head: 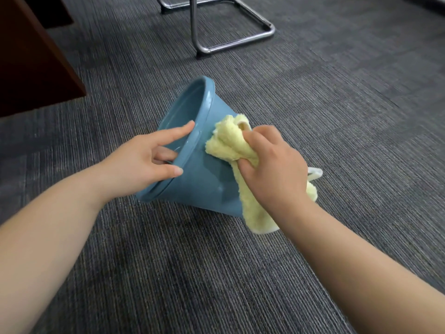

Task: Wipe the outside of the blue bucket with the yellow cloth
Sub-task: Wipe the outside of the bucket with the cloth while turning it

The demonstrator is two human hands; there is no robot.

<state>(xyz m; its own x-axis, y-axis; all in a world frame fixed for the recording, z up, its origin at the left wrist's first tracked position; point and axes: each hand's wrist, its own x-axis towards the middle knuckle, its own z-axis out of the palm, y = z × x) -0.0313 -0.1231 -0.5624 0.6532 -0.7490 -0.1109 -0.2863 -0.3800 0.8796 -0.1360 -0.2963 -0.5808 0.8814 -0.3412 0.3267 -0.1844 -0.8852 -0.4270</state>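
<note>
The blue bucket [204, 179] lies tilted on its side on the grey carpet, mouth facing left and away. My left hand [142, 162] grips its rim, with fingers inside the mouth and the thumb on the outer edge. My right hand [272, 167] is closed on the bunched yellow cloth [228, 143] and presses it against the bucket's outer wall. The cloth's loose end hangs down past the bucket's base at the right. The base itself is hidden behind my right hand and the cloth.
A chrome chair frame [240, 41] stands on the carpet behind the bucket. A dark wooden furniture panel [36, 68] fills the upper left. Grey carpet [192, 273] stretches all around.
</note>
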